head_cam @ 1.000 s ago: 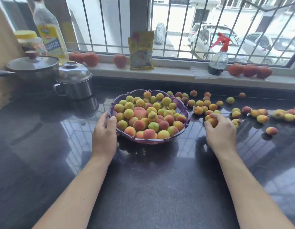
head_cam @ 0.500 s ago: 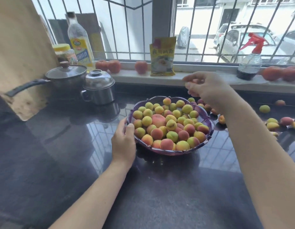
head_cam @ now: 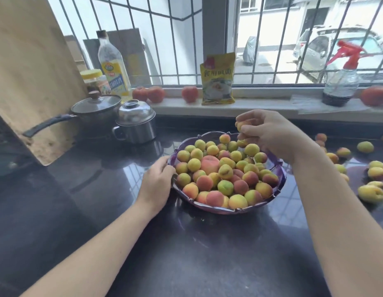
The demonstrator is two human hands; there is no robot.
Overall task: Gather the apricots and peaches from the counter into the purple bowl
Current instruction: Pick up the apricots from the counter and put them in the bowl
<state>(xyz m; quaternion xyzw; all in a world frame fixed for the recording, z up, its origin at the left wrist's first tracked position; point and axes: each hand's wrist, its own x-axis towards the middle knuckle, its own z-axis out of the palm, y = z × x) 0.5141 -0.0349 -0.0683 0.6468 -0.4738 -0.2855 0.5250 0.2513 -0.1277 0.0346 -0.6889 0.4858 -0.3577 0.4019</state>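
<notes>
A: Status on the scalloped purple plastic bowl?
B: Centre of the dark polished stone bench, heaped with small yellow-orange apricots and one larger pink peach near the middle.

A: Grips?
B: Left hand at the bowl's 9 o'clock, fingers curled on the rim. Right hand above the bowl's 1 o'clock edge, grip narrow, fingers pinching a small orange apricot; more fruit tucked under the palm, count unclear.

A: Anything left outside?
B: Loose yellow-orange apricots scattered on the bench at 3 o'clock of the bowl.

A: Other containers?
B: At 10 o'clock: black saucepan with glass lid, steel lidded mug-pot. Behind them a yellow-capped jar and a clear oil bottle with a yellow label, print too small to read.

A: Readable labels?
B: Yellow sachet on the windowsill at 12 o'clock, Chinese characters, roughly "食用碱面". Red-trigger spray bottle at 2 o'clock, dark liquid at the bottom.
</notes>
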